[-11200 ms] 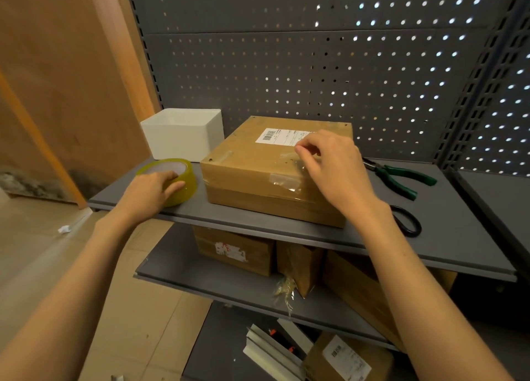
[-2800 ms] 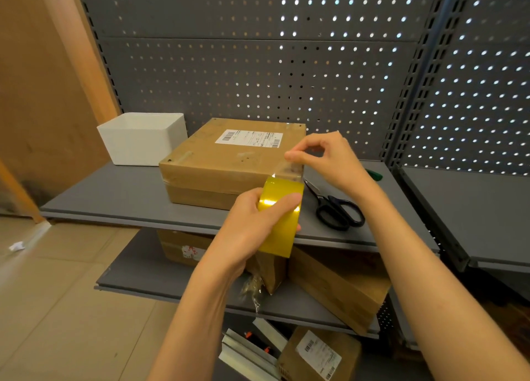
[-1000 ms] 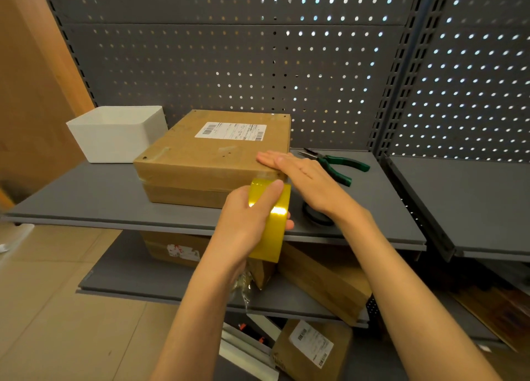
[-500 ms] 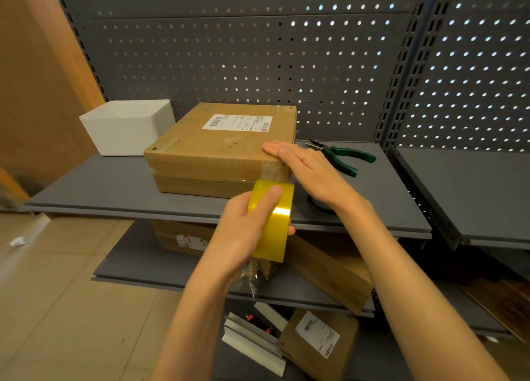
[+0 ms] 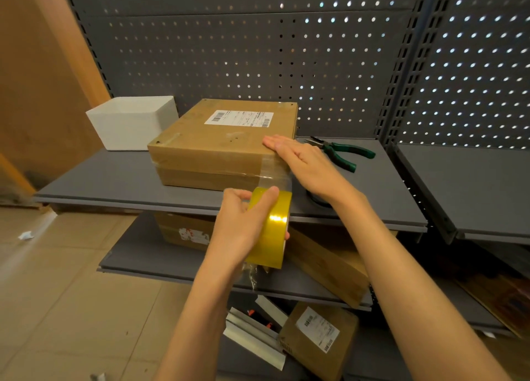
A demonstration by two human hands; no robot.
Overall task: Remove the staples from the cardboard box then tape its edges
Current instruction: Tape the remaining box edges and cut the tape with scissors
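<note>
The cardboard box [image 5: 218, 148] sits mid-frame on the shelf [image 5: 114, 179]. The right hand [image 5: 298, 162] lies flat, pressing tape at its right corner; below it, the left hand [image 5: 243, 225] grips the tape roll [image 5: 269, 228], the strip running upward to the box.

4 cardboard boxes [image 5: 223, 148] — 1 tape roll [image 5: 269, 228], 1 pliers [image 5: 342, 152], 1 white bin [image 5: 132, 122]

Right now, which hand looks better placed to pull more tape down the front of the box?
The left hand: it grips the tape roll below the cardboard box. The right hand lies flat, pressing the tape's end onto the top corner.
</note>
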